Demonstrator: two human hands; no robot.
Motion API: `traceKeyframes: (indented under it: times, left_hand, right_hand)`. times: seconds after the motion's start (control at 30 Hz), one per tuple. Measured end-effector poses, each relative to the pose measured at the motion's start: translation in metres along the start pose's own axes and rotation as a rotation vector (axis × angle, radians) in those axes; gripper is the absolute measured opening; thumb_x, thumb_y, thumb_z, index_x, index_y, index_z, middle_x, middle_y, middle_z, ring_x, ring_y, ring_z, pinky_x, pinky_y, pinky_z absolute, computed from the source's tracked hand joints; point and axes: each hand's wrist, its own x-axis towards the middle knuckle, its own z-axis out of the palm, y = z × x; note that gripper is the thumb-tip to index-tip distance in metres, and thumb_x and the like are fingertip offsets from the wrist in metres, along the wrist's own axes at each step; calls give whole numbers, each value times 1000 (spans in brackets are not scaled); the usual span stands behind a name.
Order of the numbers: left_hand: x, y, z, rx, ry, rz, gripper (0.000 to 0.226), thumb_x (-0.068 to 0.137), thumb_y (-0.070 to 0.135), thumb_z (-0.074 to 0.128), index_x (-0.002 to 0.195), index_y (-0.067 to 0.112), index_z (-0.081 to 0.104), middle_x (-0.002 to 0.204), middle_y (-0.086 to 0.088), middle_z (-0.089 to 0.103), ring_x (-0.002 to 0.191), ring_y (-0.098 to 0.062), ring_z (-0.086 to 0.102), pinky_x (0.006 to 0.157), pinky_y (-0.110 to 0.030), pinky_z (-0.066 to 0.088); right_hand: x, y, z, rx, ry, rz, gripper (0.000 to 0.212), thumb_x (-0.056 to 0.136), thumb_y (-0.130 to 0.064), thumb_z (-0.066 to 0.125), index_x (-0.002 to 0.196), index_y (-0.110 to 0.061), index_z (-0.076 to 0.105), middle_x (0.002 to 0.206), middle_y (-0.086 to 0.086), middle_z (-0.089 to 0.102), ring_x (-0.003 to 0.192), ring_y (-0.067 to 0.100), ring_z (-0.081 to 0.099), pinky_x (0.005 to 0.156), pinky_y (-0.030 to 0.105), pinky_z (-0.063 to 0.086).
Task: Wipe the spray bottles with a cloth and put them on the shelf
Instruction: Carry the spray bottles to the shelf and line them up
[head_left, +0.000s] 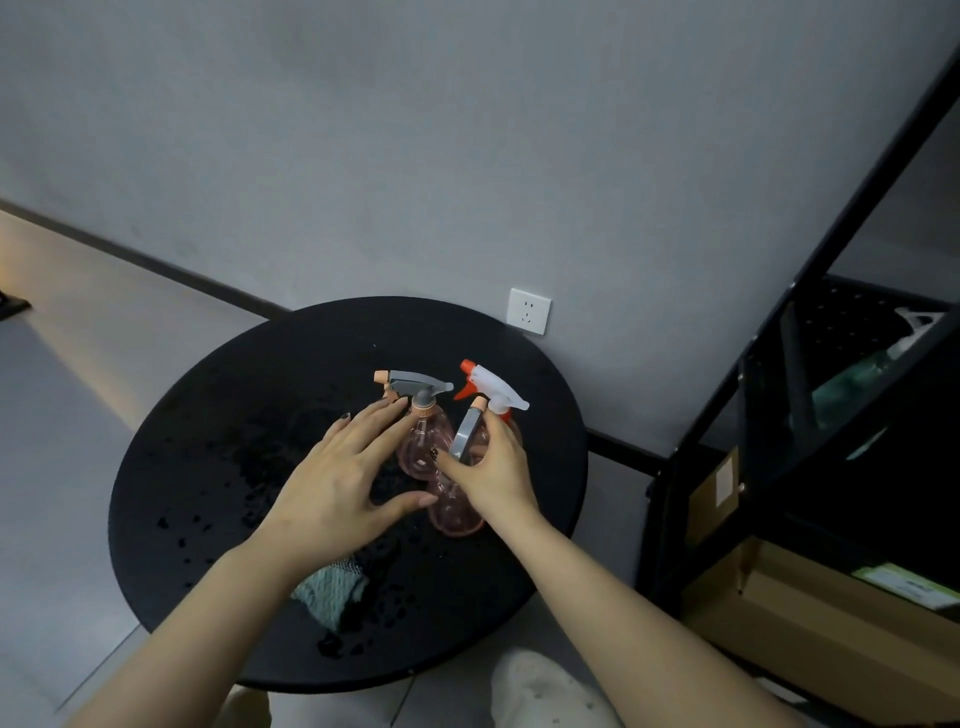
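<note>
Three spray bottles stand close together on the round black table (208, 467). The nearest pink spray bottle (453, 515) has a grey trigger head, and my right hand (496, 470) grips it at the neck. Behind it stand a pink bottle with a grey head (422, 422) and a bottle with a white and red head (492, 391), mostly hidden by my hand. My left hand (345, 480) hovers open with fingers spread, its fingertips close to the grey-headed bottle. A teal cloth (330, 592) lies on the table's near side, partly under my left forearm.
Water drops cover the tabletop. A black metal shelf (779, 332) stands at the right, with a greenish spray bottle (857, 384) on one level and cardboard boxes (810, 613) below. A wall socket (529, 310) sits behind the table. My knee shows at the bottom.
</note>
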Motion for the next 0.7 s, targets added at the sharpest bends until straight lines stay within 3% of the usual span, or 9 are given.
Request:
traceKeyframes:
  times: [0.1,0.27,0.47,0.57,0.7]
  left_hand:
    - [1,5,-2,-1,-6,8,83,78,71,39,143,19,35,148,4,33,138,-12,23,108,-40,24]
    - [5,21,-10,8,-35,42,84,78,74,36,143,22,36,150,6,29,140,-15,24,111,-38,20]
    - [25,68,-24,-12,-16,127,86,75,76,37,142,21,38,147,8,31,137,-7,20,108,-41,27]
    - [37,100,-26,-49,-16,157,88,72,76,38,141,22,37,148,9,28,137,-8,19,108,-41,24]
    - [53,148,-25,-74,-50,263,88,74,76,37,143,21,36,150,6,28,140,-11,17,112,-38,19]
  right_hand:
    - [-9,-4,-10,28,-1,-36,78,76,-31,76,141,-23,34,132,-5,47,114,10,51,91,28,49]
    - [-29,-15,-44,49,15,-80,77,74,-32,77,139,-25,37,128,-4,51,114,11,54,92,34,51]
    - [-67,-24,-118,34,67,-82,76,71,-31,80,136,-25,41,123,-7,55,93,5,62,78,25,56]
    - [-88,-30,-162,40,71,-65,75,70,-33,80,135,-27,43,121,-11,55,94,9,64,82,33,56]
    - [-117,-34,-221,31,87,-48,72,69,-33,80,131,-31,45,119,-14,56,91,8,66,80,27,56]
